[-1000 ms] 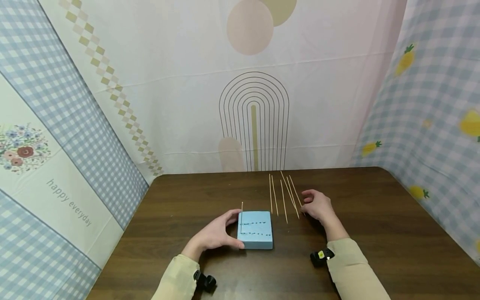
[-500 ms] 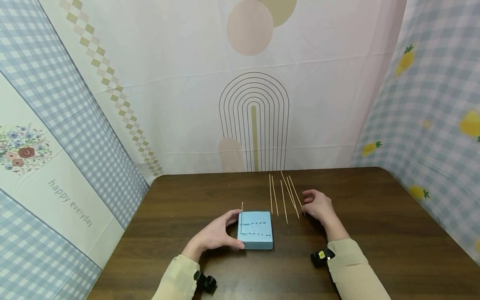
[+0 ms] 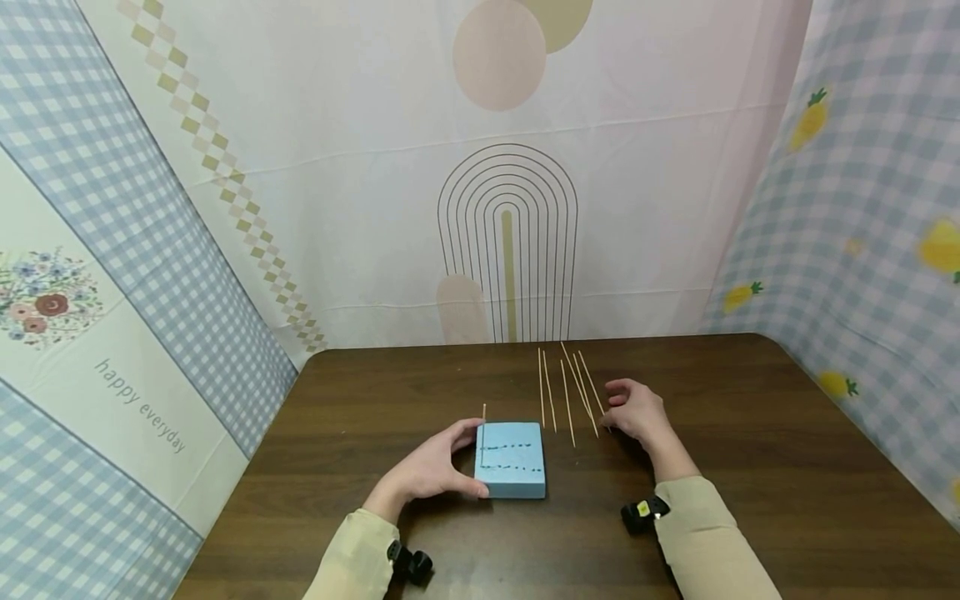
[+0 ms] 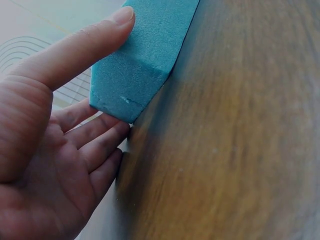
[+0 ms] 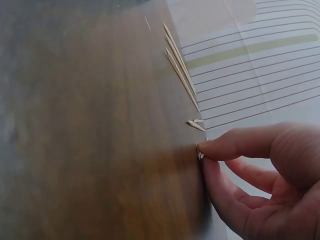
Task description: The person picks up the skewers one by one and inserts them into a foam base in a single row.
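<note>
Blue block (image 3: 513,458): while nothing visibly shifted, it sat on the near bench (image 3: 570,542), the left hand (image 3: 431,471) gripping its left side.
Rightmost stick (image 3: 592,383): right hand (image 3: 636,412) pinched its near end, pick-up apparently not begun.

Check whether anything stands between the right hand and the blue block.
Yes, but low: near ends of loose sticks lie on the table between the right hand and the blue block. Nothing upright shows in that gap; the one standing stick is at the block's left side.
</note>
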Tool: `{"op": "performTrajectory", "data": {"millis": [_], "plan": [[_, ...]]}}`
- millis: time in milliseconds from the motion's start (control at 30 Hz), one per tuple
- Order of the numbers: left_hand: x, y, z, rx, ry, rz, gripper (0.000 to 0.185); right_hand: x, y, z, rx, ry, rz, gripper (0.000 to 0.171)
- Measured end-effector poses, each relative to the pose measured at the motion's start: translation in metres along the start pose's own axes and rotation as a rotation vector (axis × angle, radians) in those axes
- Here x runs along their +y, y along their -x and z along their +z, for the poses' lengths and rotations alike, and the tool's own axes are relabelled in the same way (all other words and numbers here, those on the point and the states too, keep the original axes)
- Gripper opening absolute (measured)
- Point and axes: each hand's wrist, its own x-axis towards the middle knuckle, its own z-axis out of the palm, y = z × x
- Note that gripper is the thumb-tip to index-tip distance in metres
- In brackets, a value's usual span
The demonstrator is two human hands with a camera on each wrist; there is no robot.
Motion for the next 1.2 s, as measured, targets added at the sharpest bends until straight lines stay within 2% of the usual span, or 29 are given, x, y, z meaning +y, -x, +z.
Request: {"op": "performTrajectory", "data": {"millis": [100, 333, 433, 700, 1033, 1200], "plan": [[0.0, 0.0, 0.0, -0.002, 0.0, 0.001, 0.108, 0.0, 0.0, -0.002, -0.026, -0.052, 0.002, 0.067], [0.0, 0.0, -0.001, -0.001, -0.002, 0.001, 0.109, -0.003, 0.0, -0.011, -0.115, -0.249, 0.015, 0.069], [0.0, 0.0, -0.001, -0.003, -0.001, 0.001, 0.108, -0.005, -0.002, -0.014, -0.143, -0.323, -0.003, 0.068], [-0.001, 0.0, -0.001, -0.001, -0.002, 0.005, 0.108, -0.014, -0.005, -0.018, -0.151, -0.468, -0.08, 0.058], [-0.001, 0.0, -0.001, 0.005, -0.005, 0.003, 0.107, -0.03, 0.004, -0.02, -0.146, -0.51, -0.112, 0.047], [-0.002, -0.001, -0.001, 0.004, -0.004, 0.008, 0.107, -0.04, 0.01, -0.017, -0.171, -0.488, -0.175, 0.045]]}}
